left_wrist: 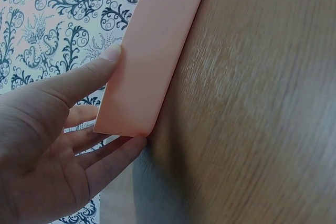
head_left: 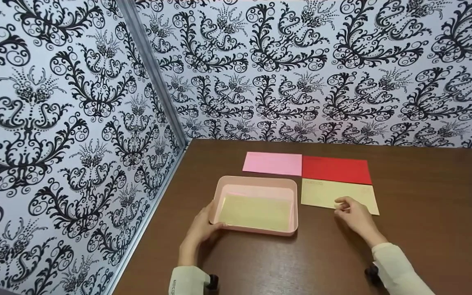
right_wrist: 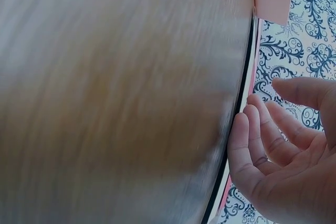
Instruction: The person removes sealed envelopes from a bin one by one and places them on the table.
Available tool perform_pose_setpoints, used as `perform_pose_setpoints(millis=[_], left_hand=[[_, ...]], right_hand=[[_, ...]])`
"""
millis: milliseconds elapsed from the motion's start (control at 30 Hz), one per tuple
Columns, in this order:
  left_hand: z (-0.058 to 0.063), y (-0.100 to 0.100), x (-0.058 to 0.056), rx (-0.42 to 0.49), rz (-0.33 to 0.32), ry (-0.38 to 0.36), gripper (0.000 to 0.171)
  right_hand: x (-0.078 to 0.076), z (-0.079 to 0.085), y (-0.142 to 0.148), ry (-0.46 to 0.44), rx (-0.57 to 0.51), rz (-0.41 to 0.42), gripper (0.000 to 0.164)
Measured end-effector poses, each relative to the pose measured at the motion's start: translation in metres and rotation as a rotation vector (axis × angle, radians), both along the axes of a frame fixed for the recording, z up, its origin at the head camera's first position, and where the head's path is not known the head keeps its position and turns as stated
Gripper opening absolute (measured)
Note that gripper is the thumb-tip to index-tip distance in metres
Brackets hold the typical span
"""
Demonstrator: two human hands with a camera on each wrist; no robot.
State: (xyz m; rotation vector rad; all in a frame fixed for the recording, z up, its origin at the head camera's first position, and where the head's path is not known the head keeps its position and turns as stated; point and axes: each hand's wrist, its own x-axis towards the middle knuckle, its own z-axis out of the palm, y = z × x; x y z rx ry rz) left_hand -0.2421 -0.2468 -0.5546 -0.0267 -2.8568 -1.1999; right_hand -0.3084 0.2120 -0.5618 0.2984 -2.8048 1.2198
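A shallow pink tray (head_left: 256,232) sits on the table with a pale yellow envelope (head_left: 256,211) lying flat inside it. At the tray's near left corner my left hand (head_left: 200,230) holds on, its thumb at the rim and its fingers around the side wall (left_wrist: 152,45). My right hand (head_left: 355,216) is over the near edge of another yellow envelope (head_left: 322,192) on the table, fingers loosely bent. In the right wrist view, the right hand's fingertips (right_wrist: 239,124) are right at the envelope's edge, and nothing shows between thumb and fingers.
Behind the yellow envelope lies a red envelope (head_left: 336,169), with a pink envelope (head_left: 273,163) to its left, behind the tray. The brown table (head_left: 260,262) meets patterned walls at the left (head_left: 68,123) and the back (head_left: 301,73).
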Motion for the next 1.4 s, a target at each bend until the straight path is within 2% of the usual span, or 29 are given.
perform_pose_setpoints(millis=[467,800,1400], left_hand=[[-0.0007,-0.0005,0.0001,0.0,-0.008,0.011,0.087],[-0.0012,-0.0012,0.0002,0.017,-0.011,-0.011,0.089],[-0.0019,-0.0019,-0.0023,0.021,-0.028,0.016,0.087]], right_hand=[[-0.0005,-0.001,-0.0041,0.034,-0.005,-0.006,0.029],[0.0018,0.0017,-0.006,-0.027,-0.002,0.009,0.03],[0.0019,0.0039,-0.0076,-0.013,-0.011,0.01,0.03]])
